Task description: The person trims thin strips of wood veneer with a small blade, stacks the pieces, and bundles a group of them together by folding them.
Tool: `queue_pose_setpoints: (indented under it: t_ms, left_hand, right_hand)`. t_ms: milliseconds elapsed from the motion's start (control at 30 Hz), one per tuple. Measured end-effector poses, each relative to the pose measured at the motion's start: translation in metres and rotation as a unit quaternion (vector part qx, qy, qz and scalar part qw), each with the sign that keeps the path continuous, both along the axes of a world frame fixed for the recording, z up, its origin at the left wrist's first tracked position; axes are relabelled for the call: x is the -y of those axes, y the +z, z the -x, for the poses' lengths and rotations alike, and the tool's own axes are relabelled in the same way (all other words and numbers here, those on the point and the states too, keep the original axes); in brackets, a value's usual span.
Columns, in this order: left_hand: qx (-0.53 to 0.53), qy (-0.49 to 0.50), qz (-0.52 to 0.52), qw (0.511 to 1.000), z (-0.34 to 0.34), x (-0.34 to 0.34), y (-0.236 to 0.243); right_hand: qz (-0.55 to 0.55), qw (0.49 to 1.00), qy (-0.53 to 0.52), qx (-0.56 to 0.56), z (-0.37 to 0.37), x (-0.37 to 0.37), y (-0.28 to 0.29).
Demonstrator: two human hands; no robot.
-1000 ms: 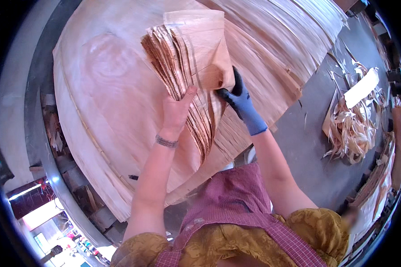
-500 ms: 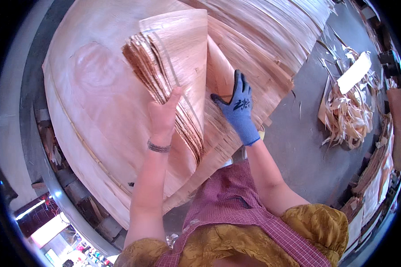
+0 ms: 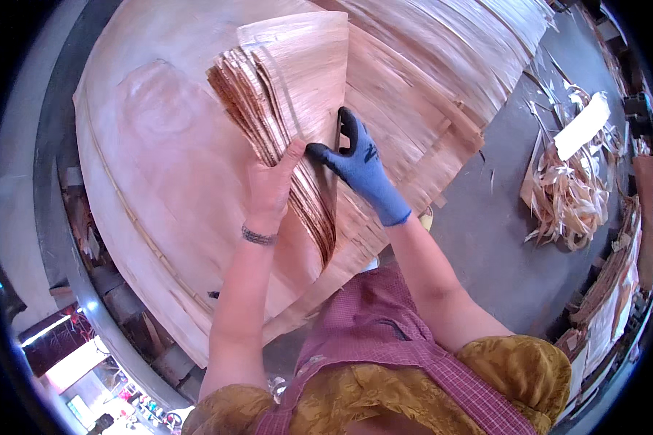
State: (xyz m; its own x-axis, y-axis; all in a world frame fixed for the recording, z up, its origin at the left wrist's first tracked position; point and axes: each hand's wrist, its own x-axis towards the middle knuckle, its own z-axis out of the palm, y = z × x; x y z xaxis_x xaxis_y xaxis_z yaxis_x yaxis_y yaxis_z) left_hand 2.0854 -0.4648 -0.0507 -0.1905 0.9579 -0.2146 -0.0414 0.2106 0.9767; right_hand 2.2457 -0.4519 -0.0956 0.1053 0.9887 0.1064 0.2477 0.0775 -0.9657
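Observation:
A thick bundle of wood veneer sheets [image 3: 308, 76], pale and thin with rough brown edges at the left, lies tilted over the larger veneer. My bare left hand [image 3: 270, 185] is closed round the bundle's left side, its thumb over the layered edges. My right hand [image 3: 363, 167], in a blue glove with black fingertips, pinches the bundle's right edge; its thumb lies on the top sheet close to my left thumb. The fingers beneath the bundle are hidden. Under both hands spreads a broad pile of large veneer sheets [image 3: 159, 167].
Overlapping veneer strips [image 3: 442, 65] run toward the far right, with ragged ends. On the grey floor [image 3: 479, 225] at the right sits a heap of shredded veneer scraps [image 3: 569, 192]. Stacked veneer [image 3: 606, 268] lines the right rim. A thin rod-like strip [image 3: 134, 217] crosses the left side.
My right hand has moved left from beside the bundle and taken hold of its right edge. The curled sheet behind that edge no longer shows. My left hand keeps its grip.

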Motion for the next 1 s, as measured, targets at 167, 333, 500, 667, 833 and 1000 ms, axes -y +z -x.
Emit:
queue_pose_setpoints:
  t_ms: [167,333,500,667,833,1000]
  left_hand:
    - [0.004,-0.003,-0.02,1.0,-0.003,-0.002,0.006]
    - [0.014,0.008,-0.046,0.999,-0.013,-0.003,0.008]
    - [-0.095,0.035,0.006,0.995,-0.008,0.004,0.021]
    - [-0.011,0.018,-0.021,1.0,-0.007,0.002,0.011]
    - [0.027,0.049,-0.065,0.996,-0.01,0.001,0.006]
    - [0.019,0.022,-0.025,0.999,-0.009,-0.001,0.006]
  right_hand:
    - [0.043,0.986,0.037,-0.159,-0.002,-0.013,-0.031]
    - [0.039,0.965,0.013,-0.259,-0.024,0.001,-0.034]
    - [-0.145,0.973,-0.159,0.089,-0.018,0.053,0.041]
    - [-0.121,0.981,-0.086,0.123,0.011,0.013,0.034]
    - [0.018,1.0,-0.007,-0.002,0.009,-0.016,-0.012]
    - [0.038,0.978,0.017,-0.206,-0.002,-0.014,-0.028]
